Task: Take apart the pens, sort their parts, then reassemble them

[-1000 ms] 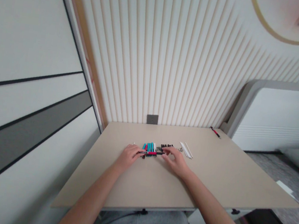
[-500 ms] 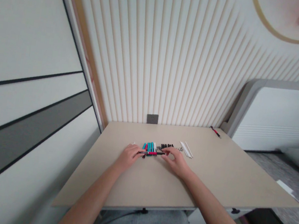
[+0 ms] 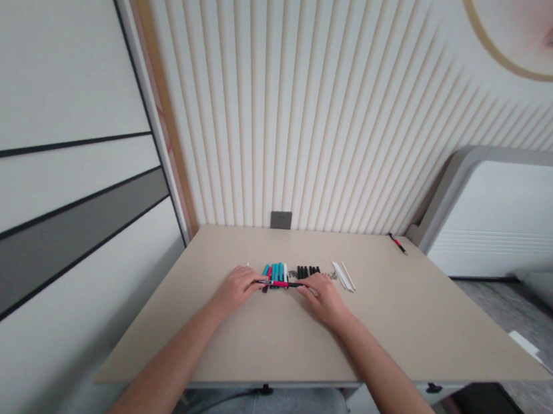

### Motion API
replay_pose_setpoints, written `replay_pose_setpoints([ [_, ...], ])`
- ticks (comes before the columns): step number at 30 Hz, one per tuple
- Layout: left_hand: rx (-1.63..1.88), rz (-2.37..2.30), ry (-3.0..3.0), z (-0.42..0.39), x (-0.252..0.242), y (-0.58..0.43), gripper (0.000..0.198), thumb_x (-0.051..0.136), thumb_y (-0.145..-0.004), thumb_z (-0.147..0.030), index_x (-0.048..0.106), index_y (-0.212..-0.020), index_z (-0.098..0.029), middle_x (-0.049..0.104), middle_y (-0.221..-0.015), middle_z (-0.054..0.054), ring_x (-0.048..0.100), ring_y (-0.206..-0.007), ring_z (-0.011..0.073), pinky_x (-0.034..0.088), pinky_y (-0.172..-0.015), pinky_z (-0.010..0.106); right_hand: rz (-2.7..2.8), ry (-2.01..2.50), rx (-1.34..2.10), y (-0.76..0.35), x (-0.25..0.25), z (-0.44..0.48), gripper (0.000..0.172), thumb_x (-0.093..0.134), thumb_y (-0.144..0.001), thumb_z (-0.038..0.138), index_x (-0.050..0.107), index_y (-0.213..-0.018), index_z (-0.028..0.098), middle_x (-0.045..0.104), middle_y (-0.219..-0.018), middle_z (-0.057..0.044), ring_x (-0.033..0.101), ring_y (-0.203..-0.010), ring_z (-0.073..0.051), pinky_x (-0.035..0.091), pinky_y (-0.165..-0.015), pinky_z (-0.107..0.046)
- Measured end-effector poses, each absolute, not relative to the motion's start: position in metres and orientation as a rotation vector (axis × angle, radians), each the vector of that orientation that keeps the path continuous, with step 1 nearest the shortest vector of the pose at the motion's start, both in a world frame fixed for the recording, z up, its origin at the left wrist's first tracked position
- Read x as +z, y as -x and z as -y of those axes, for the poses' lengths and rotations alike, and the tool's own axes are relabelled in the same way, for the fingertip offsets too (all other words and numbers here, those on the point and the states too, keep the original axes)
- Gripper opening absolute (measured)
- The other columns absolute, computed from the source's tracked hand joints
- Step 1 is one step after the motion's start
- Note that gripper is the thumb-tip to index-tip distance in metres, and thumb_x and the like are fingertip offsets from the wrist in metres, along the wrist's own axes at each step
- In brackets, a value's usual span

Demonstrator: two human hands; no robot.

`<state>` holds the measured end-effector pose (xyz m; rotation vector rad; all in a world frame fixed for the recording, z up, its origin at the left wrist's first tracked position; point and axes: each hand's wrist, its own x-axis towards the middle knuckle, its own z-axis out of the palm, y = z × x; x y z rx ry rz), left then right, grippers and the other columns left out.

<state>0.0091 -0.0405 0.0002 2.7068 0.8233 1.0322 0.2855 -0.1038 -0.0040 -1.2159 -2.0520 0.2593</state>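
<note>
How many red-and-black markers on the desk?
2. One marker spans between the left hand and right hand, in front of the teal markers; the other marker lies near the far right corner of the desk. More could be hidden in the row or under the hands.

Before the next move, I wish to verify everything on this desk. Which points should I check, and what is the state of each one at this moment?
1. Left hand and right hand both at the black and red marker: ok.
2. Firm grip on the marker: cannot tell.
3. Teal markers lined up side by side: ok.
4. Black pens apart from the white sticks: ok.
5. Red and black pen together with the others: not ok, it lies alone near the far edge of the desk.
</note>
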Motion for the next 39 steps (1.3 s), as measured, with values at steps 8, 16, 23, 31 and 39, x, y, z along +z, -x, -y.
replay_pose_setpoints([
  [8,1.079,-0.898,-2.638,0.040,0.000,-0.009,0.019,0.053,-0.095,-0.034,0.067,-0.096,-0.021,0.070,-0.085,0.004,0.062,-0.080,0.0177,0.045,-0.079,0.032,1.750,1.647,-0.057,-0.328,-0.019,0.090,0.022,0.052,-0.091,0.029,0.071,-0.100,0.022,0.065,-0.105,-0.010,0.056,-0.100,-0.025,0.039,-0.088,-0.039],
  [16,1.087,-0.919,-2.618,0.041,0.000,-0.009,0.021,0.052,-0.096,-0.036,0.066,-0.096,-0.021,0.069,-0.085,0.004,0.061,-0.081,0.0178,0.045,-0.076,0.031,1.774,1.887,-0.152,-0.338,-0.030,0.088,0.019,0.059,-0.086,0.024,0.073,-0.098,0.023,0.063,-0.108,-0.011,0.054,-0.101,-0.028,0.037,-0.084,-0.039],
  [23,1.068,-0.929,-2.624,0.040,-0.001,-0.008,0.021,0.052,-0.096,-0.036,0.066,-0.096,-0.021,0.069,-0.085,0.003,0.060,-0.081,0.0178,0.043,-0.075,0.030,1.804,1.863,-0.145,-0.338,-0.028,0.087,0.015,0.058,-0.086,0.022,0.072,-0.091,0.024,0.064,-0.105,-0.009,0.055,-0.100,-0.025,0.036,-0.083,-0.036],
  [31,1.056,-0.942,-2.621,0.039,-0.001,-0.007,0.021,0.051,-0.096,-0.035,0.066,-0.096,-0.020,0.067,-0.085,0.003,0.060,-0.081,0.0178,0.043,-0.075,0.030,1.638,1.701,-0.008,-0.337,-0.023,0.085,0.019,0.056,-0.088,0.031,0.071,-0.088,0.021,0.068,-0.098,-0.009,0.058,-0.095,-0.025,0.039,-0.083,-0.038],
  [39,1.054,-0.958,-2.595,0.040,-0.001,-0.006,0.018,0.053,-0.095,-0.033,0.065,-0.096,-0.020,0.067,-0.087,0.003,0.060,-0.083,0.0179,0.044,-0.076,0.029,1.409,1.222,0.694,-0.305,-0.017,0.087,0.030,0.062,-0.081,0.047,0.068,-0.089,0.018,0.070,-0.085,-0.006,0.061,-0.075,-0.019,0.047,-0.070,-0.032],
])
